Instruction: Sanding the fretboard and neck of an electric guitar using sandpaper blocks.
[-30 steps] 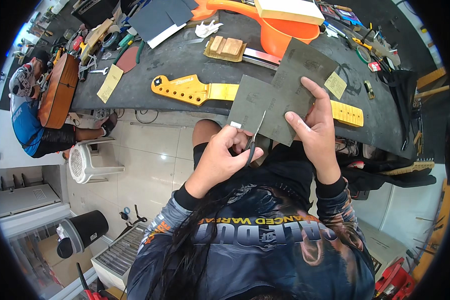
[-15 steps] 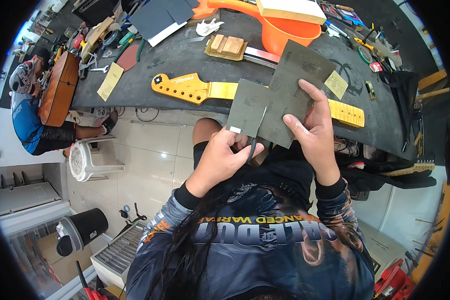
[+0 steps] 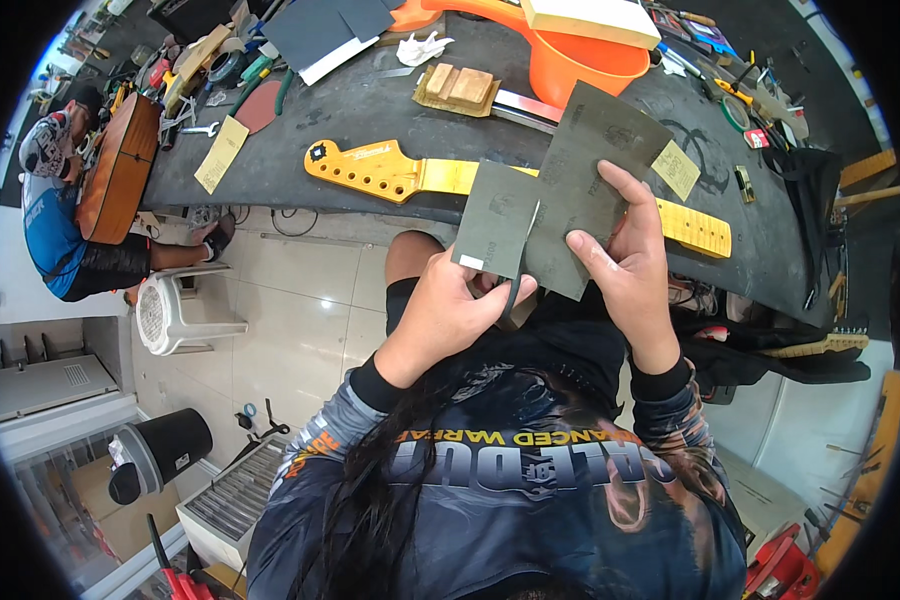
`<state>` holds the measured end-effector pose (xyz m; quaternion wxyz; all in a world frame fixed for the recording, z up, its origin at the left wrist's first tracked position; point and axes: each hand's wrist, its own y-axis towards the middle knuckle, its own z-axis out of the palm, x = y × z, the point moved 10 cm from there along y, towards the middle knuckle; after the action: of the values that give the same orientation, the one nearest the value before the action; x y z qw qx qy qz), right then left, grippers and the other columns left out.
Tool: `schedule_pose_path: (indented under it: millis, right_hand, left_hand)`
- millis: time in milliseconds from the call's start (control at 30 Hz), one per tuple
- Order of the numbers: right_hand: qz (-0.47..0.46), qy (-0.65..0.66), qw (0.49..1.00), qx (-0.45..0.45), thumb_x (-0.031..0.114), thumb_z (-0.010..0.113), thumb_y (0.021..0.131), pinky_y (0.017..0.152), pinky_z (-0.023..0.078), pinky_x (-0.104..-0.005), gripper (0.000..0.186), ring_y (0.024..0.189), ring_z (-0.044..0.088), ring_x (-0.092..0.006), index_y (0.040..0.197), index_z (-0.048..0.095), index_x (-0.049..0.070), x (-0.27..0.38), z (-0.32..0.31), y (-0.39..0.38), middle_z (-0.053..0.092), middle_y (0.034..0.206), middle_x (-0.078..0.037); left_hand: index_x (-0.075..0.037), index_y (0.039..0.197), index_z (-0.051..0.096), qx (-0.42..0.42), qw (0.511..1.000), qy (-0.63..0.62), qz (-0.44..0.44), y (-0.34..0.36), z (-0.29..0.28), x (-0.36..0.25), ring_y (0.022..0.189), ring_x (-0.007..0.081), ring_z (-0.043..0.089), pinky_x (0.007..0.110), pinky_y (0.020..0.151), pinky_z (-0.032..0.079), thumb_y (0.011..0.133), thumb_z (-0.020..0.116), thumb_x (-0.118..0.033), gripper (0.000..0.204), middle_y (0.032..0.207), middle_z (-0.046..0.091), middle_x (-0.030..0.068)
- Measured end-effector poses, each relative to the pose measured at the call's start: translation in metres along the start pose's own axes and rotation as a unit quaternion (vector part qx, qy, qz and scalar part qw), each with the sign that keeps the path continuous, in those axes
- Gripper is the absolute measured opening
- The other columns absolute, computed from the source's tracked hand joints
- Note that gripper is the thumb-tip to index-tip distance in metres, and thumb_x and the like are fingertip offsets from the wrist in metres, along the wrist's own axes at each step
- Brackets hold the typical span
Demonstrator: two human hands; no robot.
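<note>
- Large dark grey sheet of sandpaper [image 3: 592,175], held up in front of the chest, above the lap and before the near edge of the workbench; upper corner overlapping the orange tub.
- Pinched by the right hand [image 3: 625,262]: thumb pressed flat on the sheet's lower face, index finger stretched up along it, other fingers curled behind.
- Smaller dark grey rectangular piece of sandpaper [image 3: 496,218] just left of the large sheet, its right edge touching or overlapping it; cannot tell which.
- Gripped at its lower edge by the left hand [image 3: 450,312], fingers closed; a thin dark tool handle seemingly tucked in that same fist, too hidden to identify.
- Behind both sheets, yellow maple guitar neck with an orange-yellow headstock [image 3: 390,172] lying flat along the dark grey workbench top [image 3: 350,110], partly covered by the sheets.
- Farther back, orange plastic tub [image 3: 580,60] with a pale wooden board resting on it; beside it a small tan wooden sanding block [image 3: 457,88].
- Yellowish paper slip [image 3: 221,154] on the bench's left part.
- At far left, another person in a blue shirt [image 3: 55,230] seated with a brown acoustic guitar body [image 3: 118,170].
- White plastic chair [image 3: 175,318] on the tiled floor below the bench.
</note>
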<state>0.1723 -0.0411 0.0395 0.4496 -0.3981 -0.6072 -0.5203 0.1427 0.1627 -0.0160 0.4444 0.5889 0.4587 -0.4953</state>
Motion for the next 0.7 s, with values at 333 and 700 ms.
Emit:
schedule_pose_path:
  millis: [333, 700]
  right_hand:
    - [0.004, 0.01, 1.0, -0.004, -0.011, 0.079, 0.1, 0.131, 0.043, -0.0392, 0.076, 0.156, 0.05, -0.0243, 0.169, 0.05, 0.001, -0.005, -0.002, -0.001, 0.049, 0.159, -0.012]
    - [0.01, 0.026, 1.0, -0.007, -0.011, 0.08, 0.099, 0.13, 0.044, -0.0393, 0.077, 0.155, 0.051, -0.0241, 0.169, 0.049, 0.0, -0.008, -0.002, -0.001, 0.05, 0.158, -0.011]
  left_hand:
    - [-0.002, 0.113, 0.079, 0.004, 0.999, 0.027, 0.038, 0.006, 0.003, -0.016, 0.076, 0.0158, 0.07, 0.034, 0.072, 0.057, 0.097, 0.094, -0.018, 0.027, 0.089, 0.079, 0.0063]
    - [-0.001, 0.114, 0.078, 0.012, 0.999, 0.036, 0.022, 0.01, 0.005, -0.017, 0.085, 0.0267, 0.079, 0.04, 0.08, 0.061, 0.098, 0.094, -0.019, 0.029, 0.098, 0.082, 0.0135]
